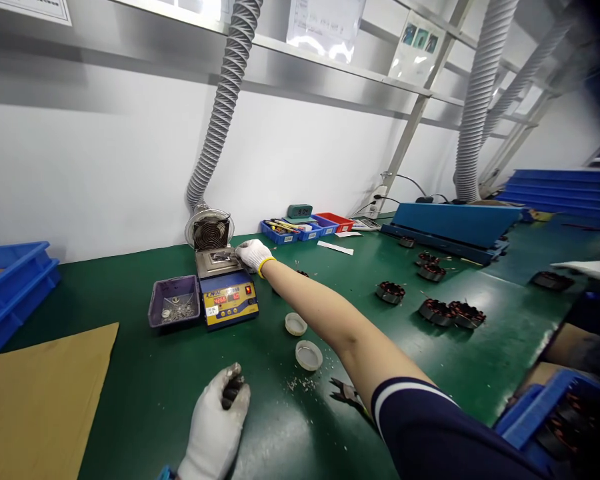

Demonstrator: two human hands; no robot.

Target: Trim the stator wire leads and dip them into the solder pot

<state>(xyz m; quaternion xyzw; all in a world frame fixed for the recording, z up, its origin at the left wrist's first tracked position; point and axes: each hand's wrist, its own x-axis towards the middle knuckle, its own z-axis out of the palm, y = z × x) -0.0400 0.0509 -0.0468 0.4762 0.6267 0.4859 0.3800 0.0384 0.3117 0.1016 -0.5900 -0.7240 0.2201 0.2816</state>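
1. Two gloved hands are out over the green counter (145,393).
2. The right hand (253,255) reaches far, fingers resting on the top edge of the solder pot (225,283); whether it grips anything, I cannot tell.
3. The left hand (219,417) sits near the counter's front edge, curled around a dark wound part (231,390).
4. A grey tray (174,301) touches the pot's left side; two white caps (303,340) lie under the outstretched arm.

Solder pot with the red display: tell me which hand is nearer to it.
Right. The right hand reaches out to the solder pot and rests at its top right edge. The left hand is far back, near the table's front edge, curled around a small dark part.
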